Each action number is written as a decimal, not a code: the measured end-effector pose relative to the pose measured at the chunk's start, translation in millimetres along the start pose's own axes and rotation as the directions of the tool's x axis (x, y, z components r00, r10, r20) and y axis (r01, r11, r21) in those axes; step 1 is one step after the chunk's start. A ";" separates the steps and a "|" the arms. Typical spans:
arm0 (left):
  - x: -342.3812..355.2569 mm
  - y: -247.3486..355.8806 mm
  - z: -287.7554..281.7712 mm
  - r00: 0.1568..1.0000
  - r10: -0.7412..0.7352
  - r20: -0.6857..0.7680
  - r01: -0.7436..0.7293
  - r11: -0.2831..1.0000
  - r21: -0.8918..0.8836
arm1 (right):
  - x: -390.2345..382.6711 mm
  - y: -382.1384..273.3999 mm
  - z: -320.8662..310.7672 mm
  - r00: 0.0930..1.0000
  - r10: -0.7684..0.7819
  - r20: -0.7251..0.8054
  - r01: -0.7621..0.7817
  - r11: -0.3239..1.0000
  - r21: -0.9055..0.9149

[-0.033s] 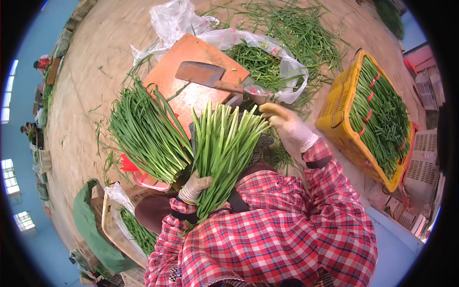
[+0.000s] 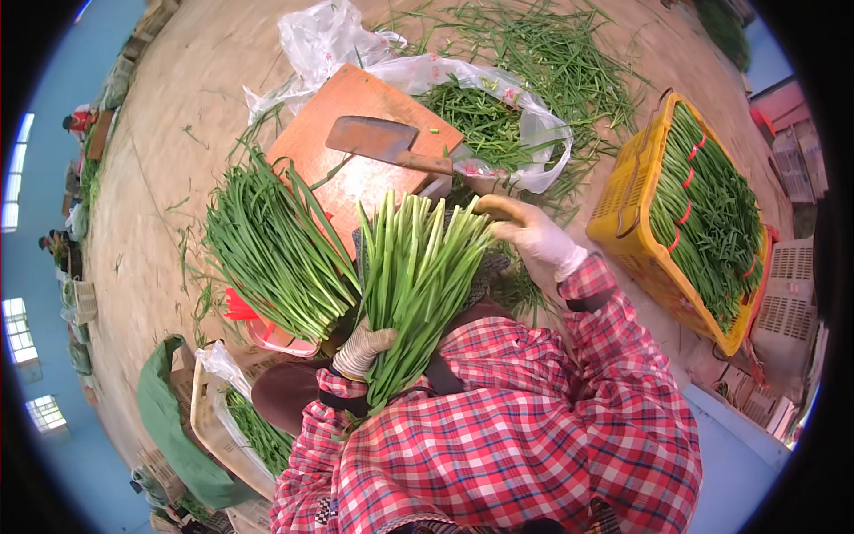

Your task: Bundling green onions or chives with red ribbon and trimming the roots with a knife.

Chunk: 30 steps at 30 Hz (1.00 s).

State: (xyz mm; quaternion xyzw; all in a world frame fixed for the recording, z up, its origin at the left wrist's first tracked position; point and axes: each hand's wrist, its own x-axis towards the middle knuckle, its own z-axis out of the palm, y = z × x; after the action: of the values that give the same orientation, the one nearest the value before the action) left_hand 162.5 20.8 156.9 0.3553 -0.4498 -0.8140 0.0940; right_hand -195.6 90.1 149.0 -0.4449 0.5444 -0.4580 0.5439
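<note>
Holding the bunch of green stalks (image 2: 414,276) in front of the body, the left hand (image 2: 365,350) is clenched around its leafy lower part, so the pale ends fan out away from the person. The right hand (image 2: 529,233) bends its gloved fingers at the rightmost ends; whether it pinches a stalk, I cannot tell. The bunch looks light, fairly stiff at the pale ends and soft in the leaves, which probably slip and bruise easily; a broad, gentle hold near the middle seems best. To the right, a yellow crate (image 2: 618,209) contains greens tied with red bands (image 2: 687,178). Ahead, a clear plastic bag (image 2: 544,133) holds loose clippings (image 2: 476,120). At lower left, a beige crate (image 2: 206,418) holds more greens (image 2: 256,433).
</note>
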 end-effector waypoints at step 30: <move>-10.4 29.1 5.9 0.998 -0.054 0.021 0.055 0.994 -0.096 | 66.6 -27.4 23.7 0.941 -0.117 0.318 0.115 0.993 0.024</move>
State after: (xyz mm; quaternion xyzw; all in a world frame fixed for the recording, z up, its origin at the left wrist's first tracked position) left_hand 161.3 12.8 187.4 0.3552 -0.4009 -0.8402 0.0848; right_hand -173.2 19.2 163.9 -0.5430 0.4211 -0.4128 0.5979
